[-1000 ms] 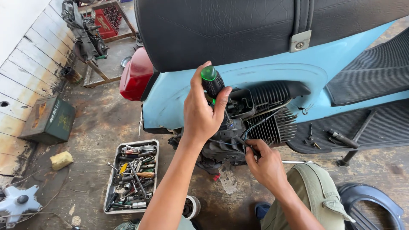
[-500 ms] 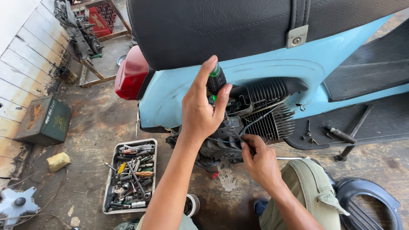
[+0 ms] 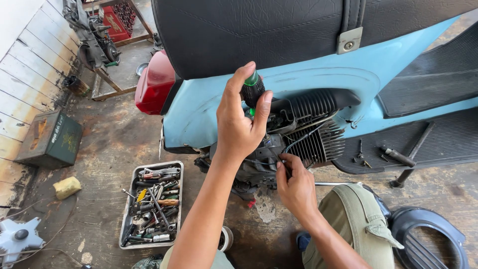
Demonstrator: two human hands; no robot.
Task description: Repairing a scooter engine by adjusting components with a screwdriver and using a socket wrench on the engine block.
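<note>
My left hand is wrapped around a screwdriver with a green and black handle, held upright against the exposed engine of a light blue scooter. The screwdriver's shaft is hidden behind my fingers. My right hand is lower, with its fingertips pinching a thin wire or small part on the engine's dark housing. The black seat fills the top of the view.
A metal tray of mixed hand tools lies on the concrete floor at lower left. A green metal box, a yellow sponge and a red tail light are left. A dark engine cover lies at lower right. The kickstand is right.
The view has shifted slightly toward the engine. My left hand stays on the screwdriver at the engine top; my right hand stays at the wires with little visible movement.
</note>
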